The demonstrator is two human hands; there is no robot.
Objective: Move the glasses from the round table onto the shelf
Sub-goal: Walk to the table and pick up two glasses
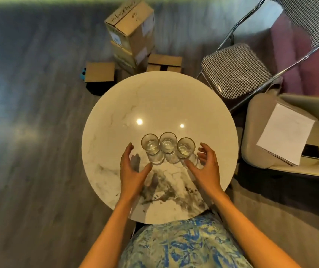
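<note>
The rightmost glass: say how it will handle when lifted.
The rightmost glass looks clear and smooth, so probably rigid, breakable and somewhat slippery. It stands upright on the round table, so it likely won't roll but could tip if pushed high. The middle glass sits very close, so a sideways nudge may clink them.
</note>
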